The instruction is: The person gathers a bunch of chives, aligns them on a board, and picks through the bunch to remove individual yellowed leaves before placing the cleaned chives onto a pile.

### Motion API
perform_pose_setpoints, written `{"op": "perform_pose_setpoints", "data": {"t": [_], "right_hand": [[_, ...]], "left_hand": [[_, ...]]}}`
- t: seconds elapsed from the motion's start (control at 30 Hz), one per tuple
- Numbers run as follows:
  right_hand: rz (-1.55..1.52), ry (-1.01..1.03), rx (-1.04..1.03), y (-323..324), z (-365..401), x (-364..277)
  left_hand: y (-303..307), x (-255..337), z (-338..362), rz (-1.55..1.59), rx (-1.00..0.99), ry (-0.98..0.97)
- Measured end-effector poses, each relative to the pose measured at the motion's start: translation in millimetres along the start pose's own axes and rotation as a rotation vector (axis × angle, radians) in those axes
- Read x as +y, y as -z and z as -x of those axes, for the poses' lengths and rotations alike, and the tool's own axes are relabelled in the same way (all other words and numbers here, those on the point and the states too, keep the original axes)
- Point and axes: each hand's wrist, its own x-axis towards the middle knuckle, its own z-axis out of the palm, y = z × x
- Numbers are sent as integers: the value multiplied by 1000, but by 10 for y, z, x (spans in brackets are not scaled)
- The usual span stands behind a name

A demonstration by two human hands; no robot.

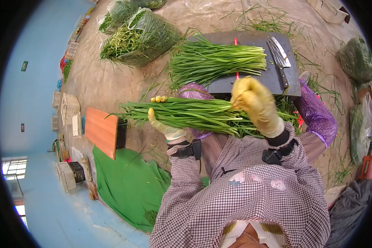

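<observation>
My left hand [164, 126], in a yellowish glove, is wrapped around a bunch of garlic chives [194, 112] held across my lap. The leafy ends point left and the pale stem ends right. Over the stem ends is my right hand [254, 105], also gloved and slightly blurred, its fingers closed. Whatever those fingers pinch is hidden. Beyond my hands, a larger pile of garlic chives [221, 60] lies on a dark board [219, 38], on top of a red strip [236, 41]. Right of that pile rests a knife [280, 62] with a black handle.
Bulging plastic bags of greens [142, 39] stand at the upper left, and another bag [356, 60] at the right. An orange board [101, 131] and a green cloth [124, 182] are on my left. Loose leaves litter the floor [153, 82]. Crates [70, 109] line the blue wall.
</observation>
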Motion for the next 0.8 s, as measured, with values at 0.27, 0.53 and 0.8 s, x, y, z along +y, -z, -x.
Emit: {"op": "perform_pose_setpoints", "data": {"t": [0.27, 0.53, 0.8], "right_hand": [[420, -206, -143, 970, 420, -84], [686, -193, 78, 679, 191, 1023], [206, -172, 218, 641, 216, 907]], "left_hand": [[655, 141, -37, 49, 141, 53], [426, 44, -42, -18, 181, 51], [692, 185, -70, -32, 146, 22]]}}
